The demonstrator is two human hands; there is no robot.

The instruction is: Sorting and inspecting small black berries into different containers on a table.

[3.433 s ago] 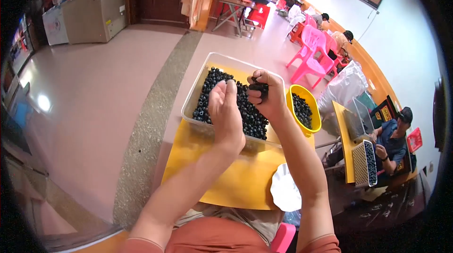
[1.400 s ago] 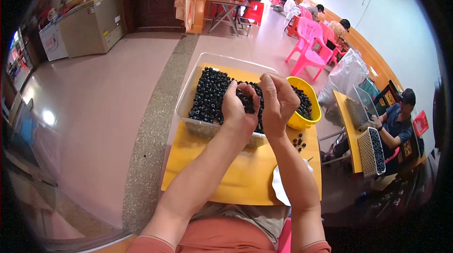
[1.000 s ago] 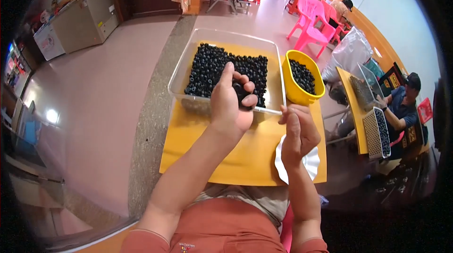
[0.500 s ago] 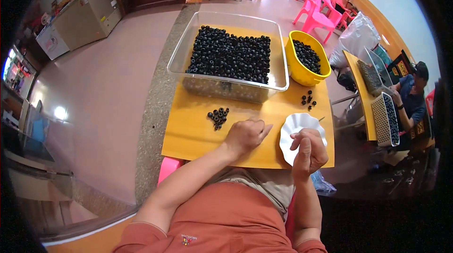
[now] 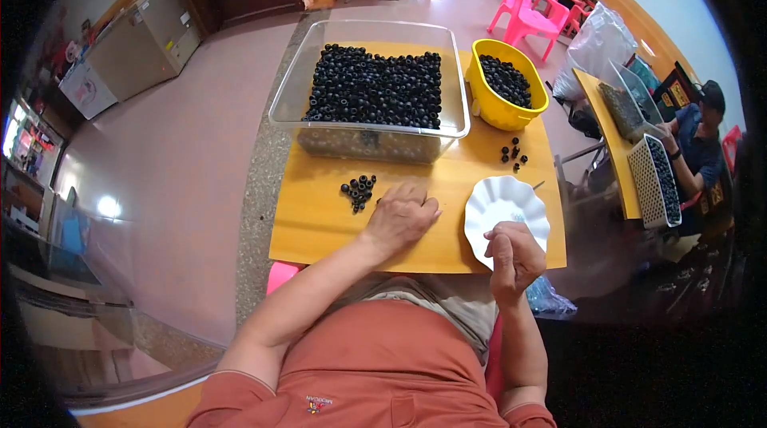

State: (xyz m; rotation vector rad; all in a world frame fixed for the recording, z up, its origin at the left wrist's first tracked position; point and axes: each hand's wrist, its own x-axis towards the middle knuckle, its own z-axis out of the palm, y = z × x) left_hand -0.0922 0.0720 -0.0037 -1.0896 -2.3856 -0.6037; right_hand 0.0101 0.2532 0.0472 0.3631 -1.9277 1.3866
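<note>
My left hand (image 5: 402, 216) lies palm down on the yellow table (image 5: 319, 236), its fingers curled under so that anything in them is hidden. Just left of it is a small pile of black beads (image 5: 359, 191) with holes. Over the near edge of a white scalloped dish (image 5: 481, 212), my right hand (image 5: 516, 259) is closed in a pinch; what it may hold is too small to make out. Small clear bits (image 5: 518, 216) seem to lie in the dish. A thin pointed thing (image 5: 539, 184) sticks out at its right rim.
Behind the pile stands a clear plastic bin (image 5: 375, 147) of black beads, with a yellow tub (image 5: 511, 117) of beads to its right. Several loose beads (image 5: 514, 155) lie before the tub. At another table (image 5: 611, 152) on the right, a person (image 5: 697, 144) sits beside a white basket (image 5: 639, 180).
My left hand has moved left toward the bead pile and turned flatter, palm down. My right hand stays pinched over the dish. The whole view has shifted slightly.
</note>
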